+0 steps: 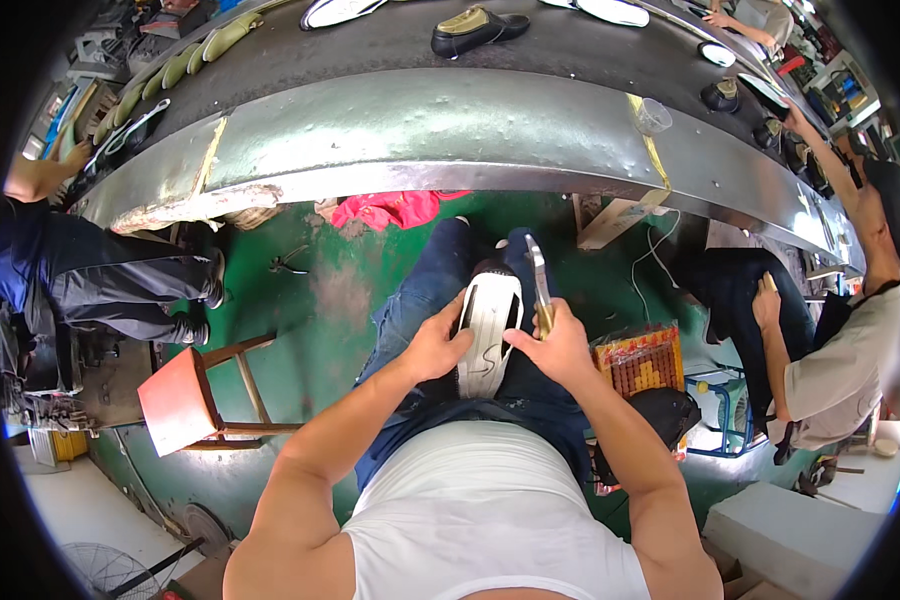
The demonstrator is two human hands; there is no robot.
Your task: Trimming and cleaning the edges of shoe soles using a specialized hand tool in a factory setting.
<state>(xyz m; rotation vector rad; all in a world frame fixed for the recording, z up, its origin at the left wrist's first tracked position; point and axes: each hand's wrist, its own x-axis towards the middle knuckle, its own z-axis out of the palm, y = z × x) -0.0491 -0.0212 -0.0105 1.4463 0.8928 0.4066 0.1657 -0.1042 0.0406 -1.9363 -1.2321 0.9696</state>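
Head view – shoe: white-soled shoe (487, 335), underside up, on the lap (418, 300), before the desk (390, 115)'s near edge
Left hand (438, 345): clamped on the shoe's left edge
Right hand (564, 345): closed round a metal tool (540, 270) – thumb against the sole's right edge
Desk: olive-and-black shoe (465, 30) beyond the near edge

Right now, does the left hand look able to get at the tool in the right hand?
Probably yes: the tool juts beyond the right hand, with nothing covering its metal end. The left hand holds the white-soled shoe and would likely need to let go first.
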